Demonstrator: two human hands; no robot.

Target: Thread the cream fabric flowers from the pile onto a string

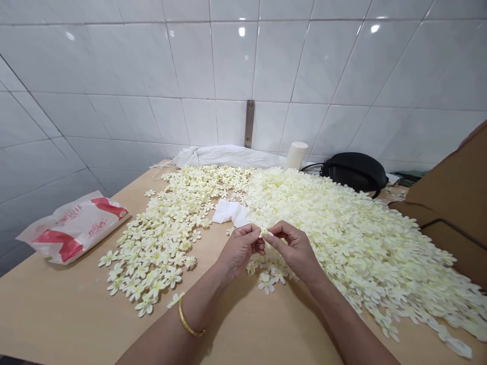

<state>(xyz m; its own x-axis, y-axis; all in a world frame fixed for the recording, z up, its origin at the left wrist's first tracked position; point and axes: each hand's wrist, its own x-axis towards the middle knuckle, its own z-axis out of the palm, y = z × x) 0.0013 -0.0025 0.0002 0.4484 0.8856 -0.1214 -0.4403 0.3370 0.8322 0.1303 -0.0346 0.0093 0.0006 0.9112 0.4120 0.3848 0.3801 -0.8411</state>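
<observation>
Between my two hands, over the near edge of the flower heaps, is a small pale yellow-white artificial flower. My left hand pinches it from the left between thumb and forefinger, the other fingers curled. From the other side my right hand grips it with thumb and fingertips. The fingers hide most of the flower. To the right spreads a large heap of white flower petals. A looser spread of yellow-centred flowers lies to the left. Several loose flowers rest just below my hands.
A red-and-white tissue pack lies on the wooden table at left. Behind my hands is a crumpled white tissue. Along the tiled wall are a white plastic sheet, a cream bottle and a black bag. A cardboard box stands right.
</observation>
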